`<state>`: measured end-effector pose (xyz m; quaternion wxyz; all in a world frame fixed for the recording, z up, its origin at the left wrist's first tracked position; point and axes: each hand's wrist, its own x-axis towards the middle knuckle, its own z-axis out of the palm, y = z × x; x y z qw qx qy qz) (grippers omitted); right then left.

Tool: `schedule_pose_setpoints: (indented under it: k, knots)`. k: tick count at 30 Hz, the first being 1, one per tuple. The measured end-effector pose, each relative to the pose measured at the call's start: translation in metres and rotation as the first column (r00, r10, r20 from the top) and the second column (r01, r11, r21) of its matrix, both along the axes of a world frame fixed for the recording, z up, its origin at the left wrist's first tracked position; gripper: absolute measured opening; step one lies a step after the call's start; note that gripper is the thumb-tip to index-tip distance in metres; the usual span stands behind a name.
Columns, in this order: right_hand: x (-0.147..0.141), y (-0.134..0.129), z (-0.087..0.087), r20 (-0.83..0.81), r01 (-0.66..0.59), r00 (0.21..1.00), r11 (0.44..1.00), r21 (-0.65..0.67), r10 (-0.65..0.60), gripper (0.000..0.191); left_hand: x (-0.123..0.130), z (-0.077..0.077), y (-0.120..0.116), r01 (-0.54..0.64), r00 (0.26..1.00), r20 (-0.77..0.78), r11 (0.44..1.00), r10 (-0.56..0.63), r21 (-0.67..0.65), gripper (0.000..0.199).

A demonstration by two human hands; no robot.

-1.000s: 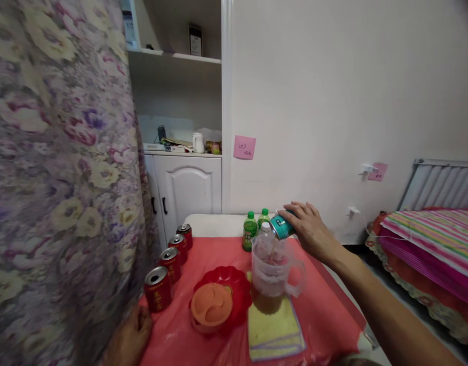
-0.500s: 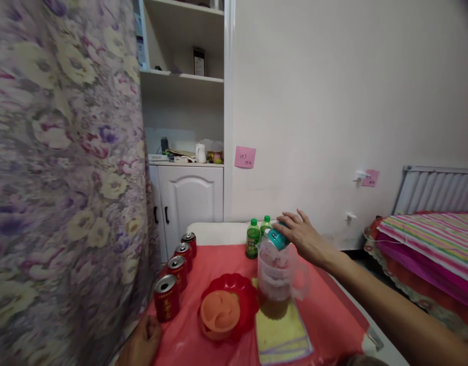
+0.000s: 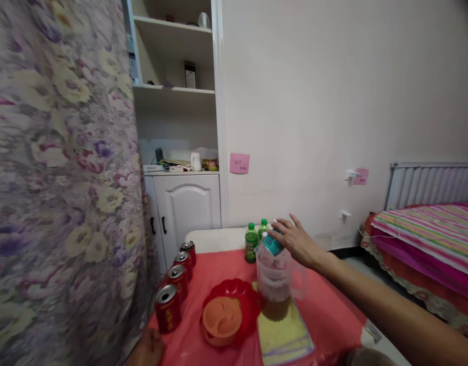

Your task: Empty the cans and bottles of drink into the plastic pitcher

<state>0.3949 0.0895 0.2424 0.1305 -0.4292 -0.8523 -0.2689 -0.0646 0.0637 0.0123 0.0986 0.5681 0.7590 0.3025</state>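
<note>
The right grip (image 3: 295, 243) was wrapped round the teal can (image 3: 272, 245), tilted over the pitcher (image 3: 274, 285): probably light, slick and easily dented, best held mid-body, though its contents were hidden.

A pink note (image 3: 240, 163) on the far wall (image 3: 294, 122) apparently reads "2+3" above an unclear line. Gold characters on the near-left red can (image 3: 168, 311) and writing on the right-hand note (image 3: 361, 177) are not legible.

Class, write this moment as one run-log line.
right hand: holds teal can, tipped over jug | left hand: curled beside nearest red can | jug: on cloth
</note>
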Motion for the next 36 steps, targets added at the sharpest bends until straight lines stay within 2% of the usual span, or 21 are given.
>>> schedule_pose_setpoints:
  k: [6,12,17,21,25,29,33,36]
  knots:
    - [0.003,0.001,-0.008,-0.039,0.004,0.999,1.000,0.027,-0.003,0.058,-0.001,0.002,-0.003,0.033,0.999,0.003,0.999,-0.033,0.031,0.014]
    - [0.003,-0.003,-0.011,-0.025,0.022,0.999,0.999,0.047,-0.021,0.063,0.007,0.000,-0.024,0.052,0.999,0.002,0.994,-0.052,0.099,0.012]
    - [0.008,0.001,-0.021,-0.068,0.049,0.997,0.996,0.080,-0.043,0.069,0.028,-0.014,-0.047,0.102,0.994,-0.040,0.979,-0.097,0.176,0.016]
    - [0.015,0.007,-0.029,-0.082,0.041,0.996,0.995,0.090,-0.034,0.073,0.035,-0.023,-0.055,0.122,0.991,-0.073,0.975,-0.110,0.186,0.019]
    - [0.019,0.009,-0.036,-0.109,0.074,0.992,0.991,0.109,-0.062,0.075,0.038,-0.027,-0.056,0.143,0.982,-0.149,0.971,-0.115,0.191,0.023]
    - [0.021,0.010,-0.040,-0.134,0.062,0.990,0.992,0.106,-0.047,0.074,0.048,-0.035,-0.057,0.210,0.964,-0.207,0.956,-0.168,0.205,0.028]
    - [0.021,0.009,-0.037,-0.160,0.048,0.987,0.993,0.107,-0.030,0.072,0.051,-0.050,-0.053,0.230,0.954,-0.246,0.947,-0.174,0.223,0.030]
    - [0.020,0.005,-0.030,-0.184,0.065,0.982,0.994,0.087,-0.048,0.071,0.042,-0.064,-0.046,0.247,0.951,-0.249,0.934,-0.182,0.260,0.031]
